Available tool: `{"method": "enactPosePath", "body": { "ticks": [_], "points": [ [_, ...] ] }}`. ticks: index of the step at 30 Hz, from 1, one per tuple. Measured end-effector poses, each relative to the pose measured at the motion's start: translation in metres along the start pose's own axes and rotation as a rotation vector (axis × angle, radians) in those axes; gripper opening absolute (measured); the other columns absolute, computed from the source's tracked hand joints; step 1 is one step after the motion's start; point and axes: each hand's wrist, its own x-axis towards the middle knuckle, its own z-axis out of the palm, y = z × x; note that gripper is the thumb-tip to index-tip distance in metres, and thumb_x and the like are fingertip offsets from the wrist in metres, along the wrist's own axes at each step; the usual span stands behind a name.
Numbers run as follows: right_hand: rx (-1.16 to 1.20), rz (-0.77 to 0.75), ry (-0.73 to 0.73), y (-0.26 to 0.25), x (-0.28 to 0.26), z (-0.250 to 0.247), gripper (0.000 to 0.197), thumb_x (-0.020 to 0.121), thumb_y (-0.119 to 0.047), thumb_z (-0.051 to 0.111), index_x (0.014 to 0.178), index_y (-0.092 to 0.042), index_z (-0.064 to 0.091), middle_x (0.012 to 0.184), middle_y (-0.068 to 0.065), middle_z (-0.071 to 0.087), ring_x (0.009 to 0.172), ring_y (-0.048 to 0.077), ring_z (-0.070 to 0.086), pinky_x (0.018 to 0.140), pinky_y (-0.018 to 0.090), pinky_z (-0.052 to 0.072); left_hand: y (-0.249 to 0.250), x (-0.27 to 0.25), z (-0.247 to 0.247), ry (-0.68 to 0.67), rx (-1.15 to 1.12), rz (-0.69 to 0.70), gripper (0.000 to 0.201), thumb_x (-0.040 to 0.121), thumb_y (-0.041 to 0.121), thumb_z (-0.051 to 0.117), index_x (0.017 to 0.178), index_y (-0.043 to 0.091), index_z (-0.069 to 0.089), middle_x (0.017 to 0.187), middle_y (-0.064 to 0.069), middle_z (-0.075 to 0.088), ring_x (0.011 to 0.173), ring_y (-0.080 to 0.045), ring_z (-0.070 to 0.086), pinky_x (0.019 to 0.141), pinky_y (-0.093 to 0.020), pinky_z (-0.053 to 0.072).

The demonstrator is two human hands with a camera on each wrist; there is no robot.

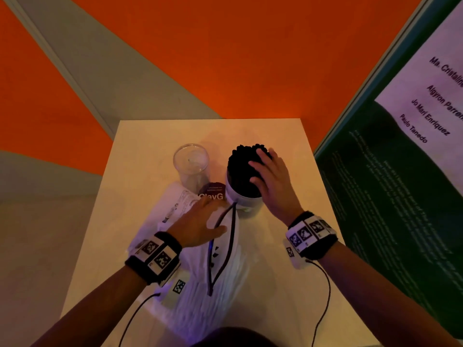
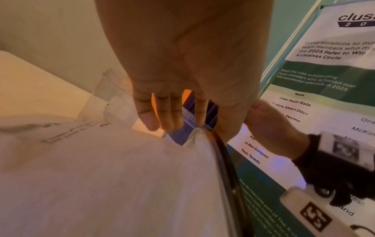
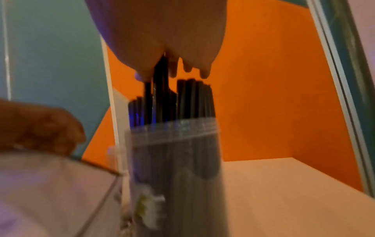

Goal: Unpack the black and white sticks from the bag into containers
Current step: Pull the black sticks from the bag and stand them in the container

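A round container [image 1: 244,200] stands right of the table's middle, packed with upright black sticks [image 1: 240,169]. My right hand [image 1: 266,171] is over their tops. In the right wrist view my right hand [image 3: 162,70] pinches a few taller black sticks [image 3: 160,89] above the container [image 3: 174,160]. An empty clear jar [image 1: 191,161] stands to the left. The pale bag [image 1: 223,274] lies in front, dark-edged along its opening and ribbed as if white sticks lie inside. My left hand [image 1: 200,221] rests flat on the bag [image 2: 101,176], fingers [image 2: 162,112] straight.
A dark round label [image 1: 211,192] reading "ClayG" lies between the jar and the container. A green and white poster board [image 1: 400,171] stands along the table's right side. Orange and grey walls close the back. Cables trail from both wristbands.
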Motion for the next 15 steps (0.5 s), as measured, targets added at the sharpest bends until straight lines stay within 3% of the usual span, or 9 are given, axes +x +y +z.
{"method": "enactPosePath", "body": {
  "ticks": [2, 4, 6, 7, 9, 11, 12, 13, 15],
  "points": [
    [-0.198, -0.020, -0.156, 0.002, -0.009, 0.007, 0.057, 0.101, -0.046, 0.020, 0.147, -0.017, 0.035, 0.159, 0.004, 0.006, 0.148, 0.031, -0.002, 0.118, 0.058, 0.009, -0.002, -0.002, -0.002, -0.038, -0.099, -0.019, 0.056, 0.090, 0.028, 0.063, 0.139, 0.030, 0.035, 0.107, 0.013, 0.052, 0.091, 0.004, 0.054, 0.075, -0.010, 0.044],
    [-0.189, -0.020, -0.168, -0.001, -0.012, 0.005, 0.066, 0.098, -0.052, 0.007, 0.150, -0.018, 0.029, 0.158, 0.004, -0.002, 0.147, 0.031, -0.007, 0.117, 0.061, 0.005, -0.005, -0.003, -0.002, -0.044, -0.141, -0.008, 0.056, 0.091, 0.018, 0.061, 0.138, 0.032, 0.034, 0.093, 0.022, 0.052, 0.079, 0.013, 0.056, 0.065, -0.004, 0.042],
    [-0.049, -0.065, -0.059, -0.014, -0.016, -0.004, 0.057, 0.100, -0.044, 0.026, 0.144, -0.012, 0.041, 0.158, 0.011, 0.015, 0.148, 0.032, 0.006, 0.119, 0.056, 0.008, -0.008, -0.004, -0.003, -0.040, -0.131, -0.007, 0.053, 0.092, 0.012, 0.058, 0.135, 0.033, 0.036, 0.089, 0.023, 0.053, 0.072, 0.013, 0.056, 0.063, -0.003, 0.041],
    [0.026, -0.131, 0.023, -0.023, -0.018, -0.007, 0.046, 0.099, -0.033, 0.040, 0.135, -0.007, 0.052, 0.152, 0.016, 0.033, 0.145, 0.033, 0.021, 0.118, 0.051, 0.018, -0.009, -0.005, -0.005, -0.042, -0.118, -0.015, 0.047, 0.092, 0.012, 0.057, 0.131, 0.034, 0.040, 0.090, 0.021, 0.055, 0.069, 0.010, 0.056, 0.064, -0.005, 0.041],
    [0.164, -0.245, 0.079, -0.040, -0.026, -0.006, 0.023, 0.089, -0.007, 0.049, 0.103, -0.003, 0.068, 0.117, 0.017, 0.061, 0.115, 0.030, 0.054, 0.099, 0.041, 0.045, -0.010, -0.007, -0.007, -0.053, -0.099, -0.033, 0.036, 0.093, 0.015, 0.056, 0.124, 0.032, 0.049, 0.096, 0.011, 0.059, 0.066, 0.002, 0.056, 0.066, -0.012, 0.043],
    [0.262, -0.255, -0.218, -0.060, -0.034, 0.000, 0.024, 0.082, 0.001, 0.043, 0.083, -0.006, 0.066, 0.092, 0.010, 0.061, 0.089, 0.025, 0.057, 0.079, 0.037, 0.048, -0.009, -0.011, -0.010, -0.053, -0.108, -0.024, 0.031, 0.094, 0.017, 0.055, 0.124, 0.027, 0.053, 0.102, 0.005, 0.060, 0.068, 0.000, 0.057, 0.066, -0.012, 0.043],
    [0.254, -0.211, -0.455, -0.067, -0.036, 0.008, 0.025, 0.084, 0.001, 0.043, 0.082, -0.007, 0.066, 0.092, 0.010, 0.061, 0.086, 0.025, 0.056, 0.078, 0.038, 0.048, -0.008, -0.012, -0.011, -0.047, -0.122, -0.011, 0.031, 0.094, 0.017, 0.055, 0.124, 0.025, 0.053, 0.106, 0.004, 0.061, 0.070, 0.001, 0.057, 0.066, -0.009, 0.041],
    [0.219, -0.172, -0.671, -0.073, -0.039, 0.018, 0.024, 0.087, 0.000, 0.044, 0.088, -0.006, 0.067, 0.097, 0.011, 0.061, 0.090, 0.026, 0.056, 0.082, 0.036, 0.048, -0.007, -0.013, -0.012, -0.040, -0.134, -0.001, 0.031, 0.095, 0.017, 0.056, 0.125, 0.023, 0.054, 0.111, 0.003, 0.061, 0.073, 0.004, 0.056, 0.066, -0.006, 0.041],
    [0.149, -0.074, -0.916, -0.085, -0.042, 0.043, 0.023, 0.093, -0.005, 0.047, 0.107, -0.002, 0.065, 0.113, 0.016, 0.060, 0.104, 0.030, 0.056, 0.088, 0.031, 0.043, -0.003, -0.015, -0.014, -0.028, -0.144, 0.002, 0.031, 0.094, 0.016, 0.056, 0.125, 0.020, 0.054, 0.120, 0.001, 0.059, 0.078, 0.005, 0.055, 0.068, -0.004, 0.041]
  ]
}}
